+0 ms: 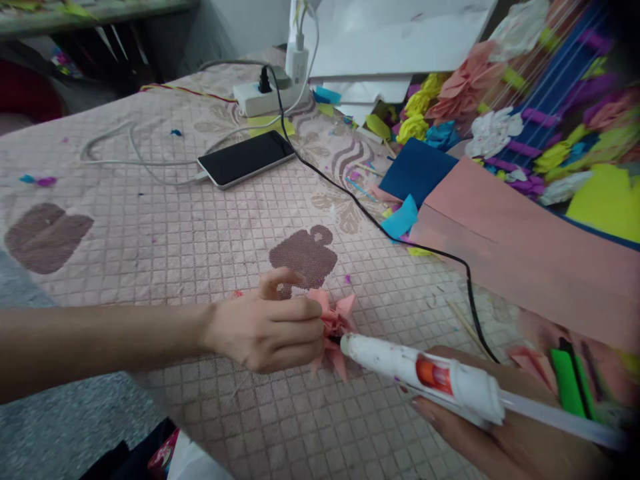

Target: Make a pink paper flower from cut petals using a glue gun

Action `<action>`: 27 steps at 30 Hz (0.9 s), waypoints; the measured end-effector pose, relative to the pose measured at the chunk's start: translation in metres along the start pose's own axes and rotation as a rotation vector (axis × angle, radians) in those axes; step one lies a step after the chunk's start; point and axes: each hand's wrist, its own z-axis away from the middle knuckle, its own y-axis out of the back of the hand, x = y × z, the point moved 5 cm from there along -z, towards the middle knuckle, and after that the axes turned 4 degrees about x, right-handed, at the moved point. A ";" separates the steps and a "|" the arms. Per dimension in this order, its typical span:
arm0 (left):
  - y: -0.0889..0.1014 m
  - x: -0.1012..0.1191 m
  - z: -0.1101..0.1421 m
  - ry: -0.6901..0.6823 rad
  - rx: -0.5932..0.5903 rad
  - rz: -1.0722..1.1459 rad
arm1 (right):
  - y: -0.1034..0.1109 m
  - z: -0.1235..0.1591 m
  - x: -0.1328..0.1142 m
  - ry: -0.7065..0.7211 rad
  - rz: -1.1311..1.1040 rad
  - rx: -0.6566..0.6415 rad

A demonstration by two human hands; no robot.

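Observation:
My left hand (273,330) reaches in from the left, its fingers closed on a folded salmon-pink paper flower (337,317) on the table. The flower has pointed petals that stick out past my fingertips. In my right hand (520,433) is a white glue gun (390,360) with an orange part in its side. A clear glue stick (560,413) runs out of its back end. The dark nozzle tip meets the middle of the flower, close to my left fingertips. Most of the gun's handle is hidden by my right hand.
A phone (247,159) on a white cable lies ahead, near a white power strip (260,100). A black cord (350,193) crosses the table to the right. Salmon-pink paper sheets (525,247), a blue sheet (420,167) and crumpled paper flowers (465,83) fill the right side.

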 end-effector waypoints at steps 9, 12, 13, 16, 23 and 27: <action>0.000 -0.001 -0.002 0.017 0.003 0.027 | 0.002 -0.001 -0.006 0.014 0.115 0.095; -0.002 -0.002 -0.002 0.038 -0.034 0.057 | 0.002 -0.001 -0.006 0.024 0.131 0.108; -0.003 -0.002 -0.002 0.038 -0.056 0.056 | 0.002 -0.001 -0.005 0.027 0.141 0.106; -0.002 -0.002 -0.003 0.014 -0.072 0.025 | 0.001 0.001 -0.001 0.046 0.183 0.106; 0.002 -0.002 -0.006 -0.021 0.026 -0.002 | 0.003 0.005 0.005 0.017 0.139 0.103; 0.001 -0.004 -0.006 0.020 0.044 0.038 | 0.002 0.006 0.009 -0.054 0.044 0.029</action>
